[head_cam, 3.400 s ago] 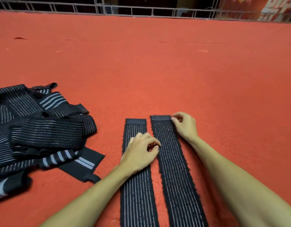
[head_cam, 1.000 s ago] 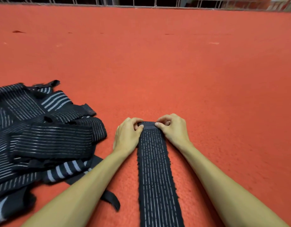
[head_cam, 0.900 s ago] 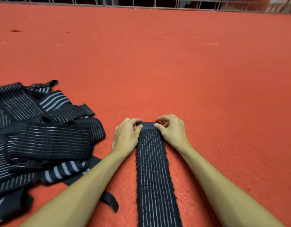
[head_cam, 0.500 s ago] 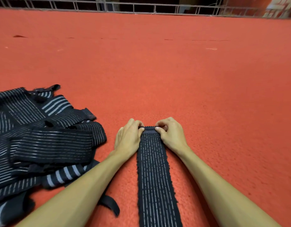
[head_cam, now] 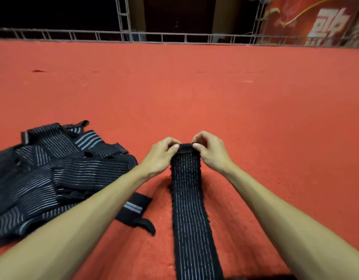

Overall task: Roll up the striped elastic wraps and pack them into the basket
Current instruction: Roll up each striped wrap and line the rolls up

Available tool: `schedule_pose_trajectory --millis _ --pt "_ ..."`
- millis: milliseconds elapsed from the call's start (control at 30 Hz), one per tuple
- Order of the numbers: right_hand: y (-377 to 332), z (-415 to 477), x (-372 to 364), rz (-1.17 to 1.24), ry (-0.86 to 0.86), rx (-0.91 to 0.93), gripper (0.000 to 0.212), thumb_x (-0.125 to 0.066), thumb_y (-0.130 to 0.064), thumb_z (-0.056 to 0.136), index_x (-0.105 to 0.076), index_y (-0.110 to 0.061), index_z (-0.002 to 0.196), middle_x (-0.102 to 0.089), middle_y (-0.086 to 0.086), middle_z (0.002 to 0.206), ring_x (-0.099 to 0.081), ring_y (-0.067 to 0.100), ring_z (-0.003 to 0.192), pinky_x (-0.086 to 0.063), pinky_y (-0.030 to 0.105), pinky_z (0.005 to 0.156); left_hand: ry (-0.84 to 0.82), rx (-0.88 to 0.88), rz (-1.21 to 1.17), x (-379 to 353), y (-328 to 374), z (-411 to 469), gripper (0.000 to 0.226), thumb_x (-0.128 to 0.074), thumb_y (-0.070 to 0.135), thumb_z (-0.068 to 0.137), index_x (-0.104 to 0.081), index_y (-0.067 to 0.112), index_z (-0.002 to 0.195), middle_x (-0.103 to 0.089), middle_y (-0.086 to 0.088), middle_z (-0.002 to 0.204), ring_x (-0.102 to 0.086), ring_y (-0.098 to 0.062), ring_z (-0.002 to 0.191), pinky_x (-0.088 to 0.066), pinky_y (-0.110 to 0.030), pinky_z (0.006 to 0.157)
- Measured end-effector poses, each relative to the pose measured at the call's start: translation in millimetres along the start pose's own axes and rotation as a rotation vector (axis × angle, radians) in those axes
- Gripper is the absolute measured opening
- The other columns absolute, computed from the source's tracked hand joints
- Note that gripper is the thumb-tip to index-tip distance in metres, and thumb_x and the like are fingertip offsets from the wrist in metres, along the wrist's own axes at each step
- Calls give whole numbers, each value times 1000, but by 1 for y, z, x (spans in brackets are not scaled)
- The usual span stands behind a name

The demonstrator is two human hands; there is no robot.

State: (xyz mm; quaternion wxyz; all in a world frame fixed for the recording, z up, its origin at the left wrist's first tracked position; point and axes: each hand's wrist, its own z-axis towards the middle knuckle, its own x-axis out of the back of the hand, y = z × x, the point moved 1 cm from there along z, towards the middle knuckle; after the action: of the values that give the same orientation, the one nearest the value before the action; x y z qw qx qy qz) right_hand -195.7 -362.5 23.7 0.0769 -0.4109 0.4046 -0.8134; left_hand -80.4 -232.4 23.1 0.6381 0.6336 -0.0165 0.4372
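Hands [head_cam: 160,156] [head_cam: 212,152] pinch ribbed striped wrap [head_cam: 189,209] over red carpet [head_cam: 235,110].

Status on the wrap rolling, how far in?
Early. Done: nothing visibly rolled or packed, and no basket in view. In hand: left hand and right hand pinch the far end of one striped wrap, starting its first turn. Left: most of that wrap's length, plus the loose pile on the red carpet.

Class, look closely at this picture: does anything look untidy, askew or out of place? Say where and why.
Yes. The black striped elastic wraps lie in a tangled heap on the red carpet, left of the left hand, overlapping at all angles. No basket shows.
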Motion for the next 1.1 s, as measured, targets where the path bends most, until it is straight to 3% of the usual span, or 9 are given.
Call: schedule_pose_trajectory --millis 133,267,400,500,633,733,833,1000,1100 --pt "-36 -19 31 54 -9 28 16 -68 -4 82 -68 -20 83 -67 -5 75 -59 7 69 -44 17 64 -13 -45 -113 26 36 -25 21 -55 5 94 -70 12 106 -70 -1 92 -64 -6 78 -53 -21 68" --pt "-71 -42 63 105 -121 9 11 -67 -3 84 -73 -10 91 -70 3 77 -62 11 67 -48 21 61 -76 -36 -186 45 70 -57 19 -58 3 92 -70 8 106 -71 -6 91 -64 -12 80 -56 -25 67" --pt "-103 -68 93 461 -374 -89 4 -68 -2 82 -70 -5 82 -57 13 77 -52 19 60 -47 22 50 -226 116 -430 67 109 -90 9 -59 3 91 -67 6 94 -62 -4 70 -56 -10 59 -52 -22 51" --pt "-123 -83 112 735 -469 -73 5 -69 -11 76 -69 -8 81 -56 9 73 -51 17 56 -43 22 51 -287 146 -657 82 136 -110 12 -65 7 81 -68 6 93 -61 -4 72 -54 -9 54 -48 -18 42" --pt "-139 -83 122 876 -477 13 13 -68 -23 84 -68 -11 88 -50 6 77 -45 15 63 -35 26 57 -311 96 -848 89 150 -116 23 -65 14 79 -71 6 100 -69 -1 78 -62 -5 59 -53 -14 50" --pt "-128 -74 108 655 -347 -73 12 -62 -17 91 -63 -6 87 -50 6 67 -46 14 47 -40 24 45 -191 143 -660 77 133 -105 12 -64 9 87 -68 5 98 -65 -2 73 -59 -8 56 -51 -20 50" --pt "-101 -67 81 410 -318 -156 22 -60 -25 95 -65 -5 87 -56 3 62 -51 14 43 -50 28 47 -10 143 -402 53 102 -89 10 -59 7 92 -65 10 100 -64 -3 88 -61 -11 77 -52 -24 56" --pt "-54 -46 41 390 -253 -234 36 -54 -40 96 -67 -7 87 -52 -3 53 -48 12 45 -49 28 49 136 28 -234 16 52 -57 13 -56 11 94 -66 14 102 -63 5 90 -59 -14 88 -51 -34 72" --pt "-25 -31 21 422 -213 -236 36 -56 -36 96 -68 -2 88 -52 4 60 -48 13 50 -48 28 49 180 -43 -152 -4 21 -37 12 -56 10 93 -64 18 99 -64 12 93 -57 -2 87 -48 -29 78"
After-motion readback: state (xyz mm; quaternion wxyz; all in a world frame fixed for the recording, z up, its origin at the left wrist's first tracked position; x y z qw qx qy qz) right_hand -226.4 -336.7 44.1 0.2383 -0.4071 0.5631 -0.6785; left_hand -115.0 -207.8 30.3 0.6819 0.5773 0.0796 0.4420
